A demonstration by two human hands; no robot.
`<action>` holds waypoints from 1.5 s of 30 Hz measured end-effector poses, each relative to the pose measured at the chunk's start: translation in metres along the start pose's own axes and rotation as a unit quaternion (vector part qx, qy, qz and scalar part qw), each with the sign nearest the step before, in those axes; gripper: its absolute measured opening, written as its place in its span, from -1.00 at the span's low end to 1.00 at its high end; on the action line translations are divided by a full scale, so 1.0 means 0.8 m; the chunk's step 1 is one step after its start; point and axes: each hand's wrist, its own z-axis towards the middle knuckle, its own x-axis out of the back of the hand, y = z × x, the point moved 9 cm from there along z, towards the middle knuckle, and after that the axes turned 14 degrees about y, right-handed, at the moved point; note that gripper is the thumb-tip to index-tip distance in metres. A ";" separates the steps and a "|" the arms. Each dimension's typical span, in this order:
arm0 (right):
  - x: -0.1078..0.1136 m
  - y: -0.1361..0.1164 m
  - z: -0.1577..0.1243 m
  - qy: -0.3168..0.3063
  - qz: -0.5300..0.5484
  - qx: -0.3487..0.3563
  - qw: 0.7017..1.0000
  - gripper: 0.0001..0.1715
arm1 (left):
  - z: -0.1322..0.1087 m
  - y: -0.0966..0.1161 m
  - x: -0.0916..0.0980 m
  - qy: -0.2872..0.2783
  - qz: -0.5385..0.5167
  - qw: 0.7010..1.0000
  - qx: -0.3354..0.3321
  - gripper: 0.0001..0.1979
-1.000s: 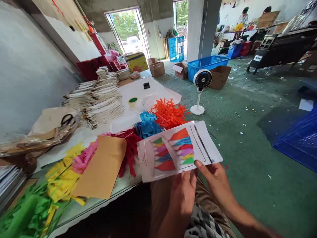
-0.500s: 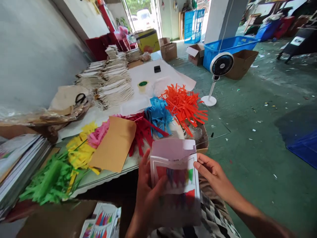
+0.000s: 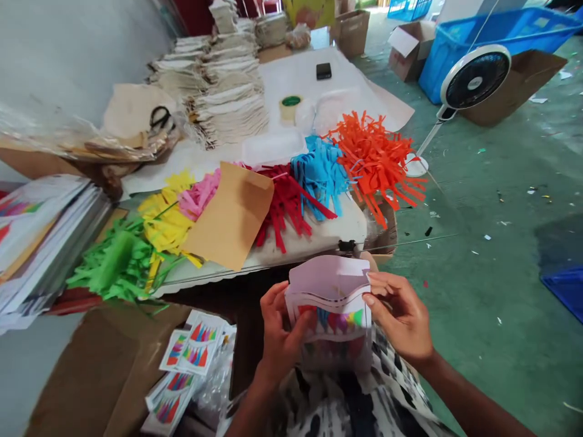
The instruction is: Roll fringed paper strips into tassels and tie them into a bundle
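A white printed packet (image 3: 332, 303) with pictures of coloured tassels is held over my lap, its top edge bowed open. My left hand (image 3: 285, 331) grips its left side, thumb across the front. The fingers of my right hand (image 3: 401, 312) pinch its upper right edge. Beyond it, on the table, a tan card (image 3: 232, 215) lies over part of the fringed paper bundles: green (image 3: 113, 258), yellow (image 3: 166, 218), pink (image 3: 198, 194), dark red (image 3: 286, 209), blue (image 3: 321, 173) and orange (image 3: 376, 158).
Stacked bundles (image 3: 232, 91), scissors (image 3: 159, 118), a green tape roll (image 3: 291, 101) and a black object (image 3: 323, 71) are on the table (image 3: 273, 73). Similar packets (image 3: 195, 349) fill a carton (image 3: 95, 364) at lower left. A fan (image 3: 476, 79) stands right.
The view has tilted down and shifted left, so the table contents appear higher and the carton shows more. The packet's top is now bowed wider, with both hands still on it.
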 end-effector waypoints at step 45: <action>0.000 -0.050 0.043 -0.153 0.053 0.084 0.983 -0.29 | 0.062 0.056 -0.042 -0.199 -0.227 0.953 0.006 -0.63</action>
